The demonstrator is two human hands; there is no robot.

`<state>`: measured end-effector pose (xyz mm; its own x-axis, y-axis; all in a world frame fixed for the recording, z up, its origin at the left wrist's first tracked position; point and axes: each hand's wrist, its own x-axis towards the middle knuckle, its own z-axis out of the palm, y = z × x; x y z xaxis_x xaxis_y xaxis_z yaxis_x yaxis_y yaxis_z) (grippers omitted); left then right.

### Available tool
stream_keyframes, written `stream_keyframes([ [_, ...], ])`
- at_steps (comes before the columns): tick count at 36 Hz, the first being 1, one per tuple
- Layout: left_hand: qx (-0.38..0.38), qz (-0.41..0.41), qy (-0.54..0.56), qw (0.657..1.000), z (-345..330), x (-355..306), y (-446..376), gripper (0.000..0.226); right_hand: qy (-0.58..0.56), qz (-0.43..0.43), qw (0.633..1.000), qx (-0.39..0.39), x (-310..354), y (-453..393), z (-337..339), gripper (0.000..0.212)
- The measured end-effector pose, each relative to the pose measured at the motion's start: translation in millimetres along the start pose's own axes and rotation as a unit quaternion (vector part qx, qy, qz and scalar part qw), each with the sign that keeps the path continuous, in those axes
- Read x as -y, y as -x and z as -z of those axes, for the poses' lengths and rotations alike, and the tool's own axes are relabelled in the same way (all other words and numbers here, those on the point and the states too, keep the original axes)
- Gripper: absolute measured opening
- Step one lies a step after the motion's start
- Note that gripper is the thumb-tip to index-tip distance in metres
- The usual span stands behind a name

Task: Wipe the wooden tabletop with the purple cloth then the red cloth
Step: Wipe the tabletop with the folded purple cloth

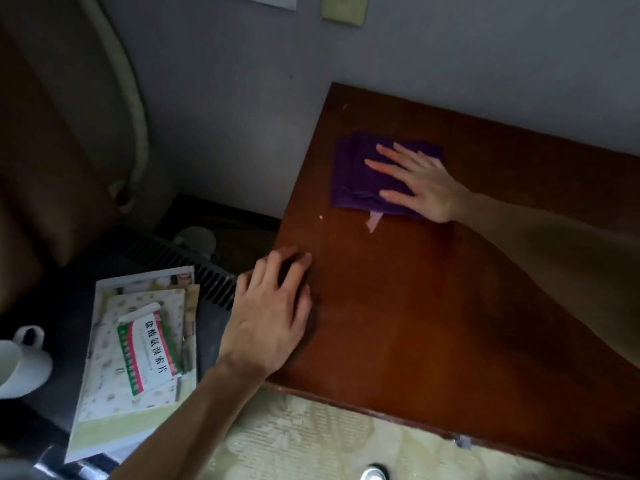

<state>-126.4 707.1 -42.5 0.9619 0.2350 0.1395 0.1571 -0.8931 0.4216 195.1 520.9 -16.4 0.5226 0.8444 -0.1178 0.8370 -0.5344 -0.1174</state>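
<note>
The folded purple cloth (356,174) lies near the far left corner of the wooden tabletop (433,306). My right hand (415,181) presses flat on the cloth with straight, spread fingers. A small pink tag (374,221) sticks out from under the cloth's near edge. My left hand (273,313) rests on the tabletop's left edge, fingers slightly bent, holding nothing. No red cloth is in view.
Left of the table stands a dark surface (69,306) with a stack of booklets and a medicine box (145,355) and a white mug (17,365). A grey wall (242,116) runs behind the table. Patterned floor (311,445) lies below the near edge.
</note>
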Motion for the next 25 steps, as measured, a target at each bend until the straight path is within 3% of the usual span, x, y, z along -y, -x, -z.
stream_keyframes([
  [7, 0.016, 0.021, -0.015, 1.0, 1, -4, -2, 0.046, -0.011, -0.023, 1.0, -0.014, -44, -85, 15, 0.07],
  [11, 0.027, 0.029, -0.011, 0.999, 3, -5, -3, 0.045, -0.017, -0.078, 0.997, -0.024, -48, -124, 20, 0.065],
  [19, 0.035, 0.034, -0.009, 0.999, 6, -7, -2, 0.045, -0.065, -0.21, 0.975, -0.042, -19, -151, 19, 0.073],
  [25, -0.001, 0.028, -0.013, 1.0, 4, -8, -2, 0.044, -0.062, -0.234, 0.969, -0.043, 20, -132, 7, 0.072],
])
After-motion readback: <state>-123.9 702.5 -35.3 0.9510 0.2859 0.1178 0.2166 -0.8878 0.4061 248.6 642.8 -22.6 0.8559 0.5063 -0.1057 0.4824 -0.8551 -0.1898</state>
